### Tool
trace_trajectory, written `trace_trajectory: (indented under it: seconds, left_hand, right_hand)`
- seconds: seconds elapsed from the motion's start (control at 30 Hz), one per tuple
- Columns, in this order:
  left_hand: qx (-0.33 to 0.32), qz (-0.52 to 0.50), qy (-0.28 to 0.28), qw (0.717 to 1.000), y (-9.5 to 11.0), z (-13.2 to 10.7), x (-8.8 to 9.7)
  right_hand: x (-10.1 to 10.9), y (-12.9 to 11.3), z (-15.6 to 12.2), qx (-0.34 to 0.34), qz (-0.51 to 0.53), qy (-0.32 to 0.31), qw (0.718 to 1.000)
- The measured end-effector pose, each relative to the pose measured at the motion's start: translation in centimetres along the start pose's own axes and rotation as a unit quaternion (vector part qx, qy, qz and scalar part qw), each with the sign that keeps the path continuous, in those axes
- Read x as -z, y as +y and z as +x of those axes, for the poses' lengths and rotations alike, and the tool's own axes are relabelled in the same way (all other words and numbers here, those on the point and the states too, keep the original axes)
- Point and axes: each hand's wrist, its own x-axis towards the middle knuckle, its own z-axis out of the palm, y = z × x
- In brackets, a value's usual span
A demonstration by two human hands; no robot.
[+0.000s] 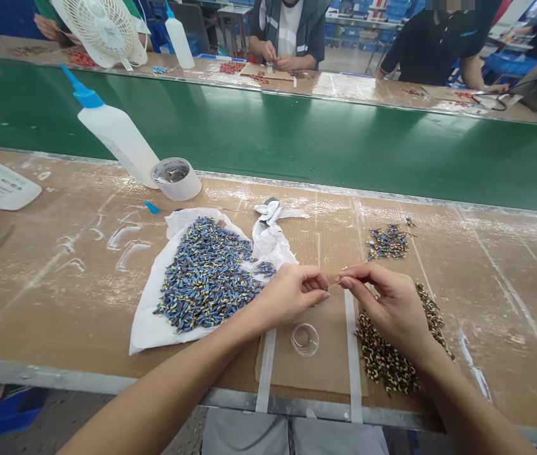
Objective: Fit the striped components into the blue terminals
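Small blue piece (326,289): at the left hand's fingertips, above the cardboard, mostly hidden by the fingers. Left hand (299,287) pinched narrow on it. Right hand (385,303) also narrow, thumb and forefinger on a thin stick (336,284) that points at the piece. Whether stick and piece touch, I can't tell.

First worry, to my eye: the grip. So little shows past the fingertips that a slight twist or damp skin could let the piece drop. The stick looks slender; pressed sideways, it might bend or skid off.

Directly below, a clear cup (305,340) on the cardboard (316,374), near the front edge. Contents unclear from here. It looks light; a lowered wrist could tip it.

Left forearm passes close to the blue-and-yellow heap (209,272) on its white sheet (145,335). A sleeveless arm snagging the sheet would probably drag pieces along. Right wrist hangs over the dark curled heap (386,357); contact can't be judged. A careless sweep might scatter it or mix the two kinds.

Beyond the right hand, a small blue cluster (388,242), loose on the tabletop (496,253), easily brushed.

Farther out: white bottle (119,142) beside a tape roll (187,189). Tall, so a bump could topple it.
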Motion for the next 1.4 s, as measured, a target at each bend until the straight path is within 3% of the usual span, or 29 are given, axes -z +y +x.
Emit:
trace_trajectory:
  seconds: [0.4,0.83,0.93,1.07,1.13,1.2,1.3,1.4]
  left_hand:
    - [-0.011,-0.004,-0.013,1.0,0.2,0.1,0.2]
    - [-0.016,-0.001,-0.02,1.0,0.3,0.0,0.3]
    - [-0.012,-0.007,-0.014,1.0,0.2,0.0,0.2]
    - [-0.004,-0.02,-0.016,1.0,0.1,0.0,0.2]
    - [-0.001,-0.021,-0.016,1.0,0.0,0.0,0.2]
    - [-0.001,-0.023,-0.016,1.0,0.0,0.0,0.2]
    - [-0.001,-0.04,-0.016,0.999,0.2,-0.1,0.3]
    - [0.005,-0.06,-0.014,0.998,0.4,-0.2,0.3]
  right_hand:
    - [-0.5,-0.2,-0.2,0.045,-0.005,-0.005,0.999]
    - [-0.5,-0.5,-0.1,0.047,-0.007,-0.012,0.999]
    - [-0.4,-0.3,-0.1,0.016,0.021,-0.003,1.0]
    - [0.4,0.2,-0.1,-0.089,0.122,0.004,0.988]
    - [0.9,0.0,0.0,-0.091,0.185,-0.031,0.978]
    - [1.2,-0.6,-0.1,-0.045,0.22,-0.104,0.969]
    - [0.7,-1.8,-0.3,0.024,0.21,-0.209,0.955]
    - [-0.2,-2.7,-0.7,0.041,0.18,-0.267,0.946]
